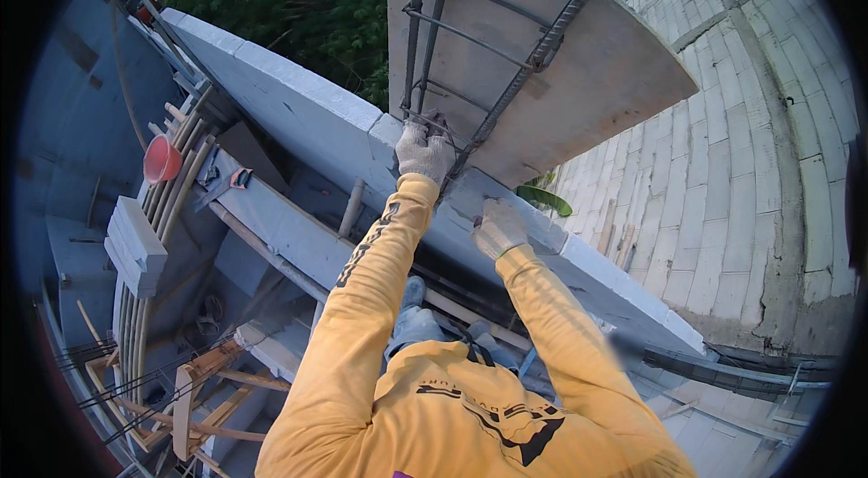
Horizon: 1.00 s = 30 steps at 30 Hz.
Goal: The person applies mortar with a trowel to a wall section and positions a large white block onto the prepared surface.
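My left hand (423,152), in a light knitted glove, is closed at the foot of an upright rebar cage (533,62); its fingers curl round the steel near the lowest tie. The ribbed bars rise away from it in front of a flat grey-brown board (597,62). My right hand (500,227), also gloved, rests against the pale block wall (624,283) just right of the cage. Its fingers look stretched out along the wall, with their tips partly hard to make out. Both forearms reach forward in yellow sleeves.
Left below the wall are a red bowl (163,159), white blocks (136,247), long pipes (136,333) and wooden framing (185,406). A tall block wall (723,143) stands right. Trees (280,8) lie beyond the low wall. My legs (416,324) show below.
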Each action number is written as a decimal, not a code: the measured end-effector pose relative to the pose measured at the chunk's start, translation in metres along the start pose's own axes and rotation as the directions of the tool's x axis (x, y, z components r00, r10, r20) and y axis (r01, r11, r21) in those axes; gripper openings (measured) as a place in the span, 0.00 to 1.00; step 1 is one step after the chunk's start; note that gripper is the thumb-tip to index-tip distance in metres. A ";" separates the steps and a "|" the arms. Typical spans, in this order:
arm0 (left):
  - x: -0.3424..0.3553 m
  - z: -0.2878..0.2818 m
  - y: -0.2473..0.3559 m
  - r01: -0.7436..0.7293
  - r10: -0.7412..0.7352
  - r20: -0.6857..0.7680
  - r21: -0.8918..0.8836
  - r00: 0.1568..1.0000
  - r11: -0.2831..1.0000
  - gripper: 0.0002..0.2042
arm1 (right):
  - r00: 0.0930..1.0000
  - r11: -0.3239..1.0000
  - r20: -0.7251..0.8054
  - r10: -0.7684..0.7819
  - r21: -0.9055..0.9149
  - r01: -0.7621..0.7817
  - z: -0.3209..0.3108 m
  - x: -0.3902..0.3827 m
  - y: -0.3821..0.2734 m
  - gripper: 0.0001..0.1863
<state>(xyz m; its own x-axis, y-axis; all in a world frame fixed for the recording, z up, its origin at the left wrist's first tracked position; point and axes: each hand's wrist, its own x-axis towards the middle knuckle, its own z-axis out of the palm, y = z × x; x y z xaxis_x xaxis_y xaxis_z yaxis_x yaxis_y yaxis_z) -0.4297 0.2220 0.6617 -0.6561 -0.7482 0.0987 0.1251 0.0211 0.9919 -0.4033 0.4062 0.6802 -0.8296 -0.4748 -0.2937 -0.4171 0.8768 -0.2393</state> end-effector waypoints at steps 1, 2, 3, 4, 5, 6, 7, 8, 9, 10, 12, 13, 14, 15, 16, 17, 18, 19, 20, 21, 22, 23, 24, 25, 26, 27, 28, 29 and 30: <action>0.008 0.003 -0.005 0.066 -0.067 -0.009 -0.083 0.998 0.994 0.12 | 1.000 1.000 0.006 -0.006 0.004 0.006 -0.001 0.000 -0.003 0.19; 0.017 0.007 -0.011 0.131 -0.134 -0.013 -0.165 0.991 0.978 0.12 | 1.000 1.000 0.013 -0.013 0.008 0.013 -0.003 -0.001 -0.006 0.19; 0.025 0.013 -0.016 0.163 -0.172 0.004 -0.337 0.985 0.927 0.11 | 1.000 1.000 0.017 -0.018 0.010 0.018 -0.006 -0.002 -0.006 0.19; 0.027 0.014 -0.022 0.178 -0.188 0.014 -0.397 0.982 0.900 0.11 | 1.000 1.000 -0.008 -0.029 0.007 0.029 -0.005 -0.002 -0.005 0.20; 0.030 0.012 -0.028 0.192 -0.204 0.024 -0.455 0.979 0.870 0.11 | 0.999 0.999 -0.032 -0.041 0.004 0.041 0.000 -0.002 -0.003 0.20; 0.032 0.012 -0.031 0.209 -0.220 0.039 -0.510 0.975 0.835 0.12 | 0.997 0.999 -0.056 -0.049 0.002 0.049 0.003 -0.001 0.000 0.20; 0.032 0.014 -0.033 0.229 -0.255 0.023 -0.521 0.967 0.822 0.13 | 0.997 0.999 -0.061 -0.050 0.009 0.050 0.005 0.000 0.003 0.21; 0.030 0.016 -0.034 0.254 -0.286 0.021 -0.527 0.958 0.811 0.12 | 0.997 0.998 -0.064 -0.053 0.016 0.054 0.007 0.002 0.005 0.21; 0.025 0.021 -0.031 0.281 -0.319 0.021 -0.533 0.947 0.798 0.12 | 0.996 0.998 -0.066 -0.054 0.022 0.055 0.006 0.002 0.006 0.22; 0.020 0.024 -0.027 0.307 -0.352 0.020 -0.540 0.936 0.784 0.11 | 0.998 0.999 -0.042 -0.042 0.030 0.044 0.004 0.002 0.007 0.22; 0.009 0.024 -0.017 0.305 -0.323 0.017 -0.376 0.946 0.875 0.11 | 1.000 0.999 0.007 -0.026 0.045 0.025 -0.001 0.003 0.006 0.22; 0.006 0.024 -0.012 0.298 -0.306 0.016 -0.290 0.952 0.909 0.10 | 0.999 0.998 -0.010 -0.032 0.046 0.032 -0.002 0.002 0.006 0.22; 0.007 0.023 -0.008 0.312 -0.311 0.042 -0.250 0.949 0.917 0.10 | 0.999 0.998 -0.027 -0.037 0.047 0.039 -0.002 0.001 0.007 0.22; 0.007 0.020 -0.003 0.323 -0.317 0.063 -0.207 0.946 0.923 0.10 | 0.998 0.998 -0.042 -0.046 0.049 0.048 -0.002 0.000 0.005 0.21; 0.008 0.016 0.000 0.335 -0.325 0.084 -0.164 0.942 0.928 0.10 | 0.998 0.998 -0.045 -0.052 0.039 0.054 -0.003 -0.001 0.006 0.20; 0.009 0.015 -0.006 0.329 -0.313 0.128 -0.134 0.941 0.935 0.10 | 0.997 0.998 -0.048 -0.057 0.028 0.058 -0.005 -0.001 0.007 0.19; 0.012 0.010 -0.017 0.316 -0.297 0.162 -0.104 0.941 0.943 0.11 | 0.996 0.997 -0.052 -0.073 0.020 0.075 -0.007 -0.001 0.004 0.18; 0.015 0.005 -0.023 0.303 -0.284 0.197 -0.073 0.938 0.950 0.11 | 0.998 0.998 -0.047 -0.049 0.024 0.050 -0.012 -0.002 -0.001 0.18; 0.016 0.000 -0.030 0.313 -0.283 0.225 -0.114 0.933 0.943 0.11 | 0.999 0.999 -0.042 -0.025 0.028 0.026 -0.019 -0.004 -0.006 0.17; 0.016 -0.001 -0.034 0.325 -0.279 0.257 -0.159 0.925 0.932 0.11 | 0.999 1.000 -0.038 0.003 0.028 -0.002 -0.025 -0.006 -0.010 0.16; 0.016 -0.004 -0.037 0.336 -0.273 0.287 -0.203 0.918 0.920 0.12 | 0.998 0.999 -0.060 0.002 0.032 0.000 -0.028 -0.008 -0.013 0.16; 0.016 -0.006 -0.040 0.242 -0.196 0.256 -0.162 0.947 0.957 0.12 | 0.997 0.999 -0.082 -0.001 0.037 0.004 -0.030 -0.010 -0.016 0.15; 0.015 -0.006 -0.036 0.262 -0.228 0.254 -0.111 0.940 0.959 0.12 | 0.994 0.999 -0.105 0.008 0.036 -0.005 -0.032 -0.012 -0.015 0.15; 0.012 -0.009 -0.032 0.282 -0.260 0.249 -0.059 0.933 0.958 0.12 | 0.995 1.000 -0.103 0.011 0.030 -0.008 -0.035 -0.014 -0.014 0.15; 0.009 -0.011 -0.029 0.301 -0.291 0.243 -0.006 0.925 0.954 0.13 | 0.995 1.000 -0.100 0.012 0.025 -0.010 -0.038 -0.015 -0.012 0.15; 0.007 -0.015 -0.030 0.263 -0.243 0.241 -0.053 0.939 0.963 0.12 | 0.995 1.000 -0.099 0.004 0.023 -0.002 -0.042 -0.017 -0.014 0.15; 0.004 -0.017 -0.034 0.224 -0.195 0.238 -0.098 0.952 0.970 0.12 | 0.995 1.000 -0.098 -0.001 0.005 0.001 -0.044 -0.019 -0.016 0.15; 0.000 -0.019 -0.036 0.183 -0.147 0.232 -0.144 0.962 0.973 0.12 | 0.995 1.000 -0.096 -0.006 -0.013 0.004 -0.047 -0.021 -0.017 0.16; -0.009 -0.016 -0.029 0.191 -0.165 0.198 -0.116 0.966 0.975 0.13 | 0.996 0.999 -0.094 0.000 -0.034 -0.003 -0.048 -0.023 -0.013 0.17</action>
<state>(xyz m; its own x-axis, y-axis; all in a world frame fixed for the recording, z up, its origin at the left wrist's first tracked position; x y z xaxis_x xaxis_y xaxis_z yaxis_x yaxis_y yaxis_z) -0.4154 0.2171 0.6309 -0.8018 -0.5952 -0.0529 0.0832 -0.1989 0.9765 -0.3966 0.4096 0.7343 -0.8607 -0.4658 -0.2056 -0.4270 0.8802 -0.2069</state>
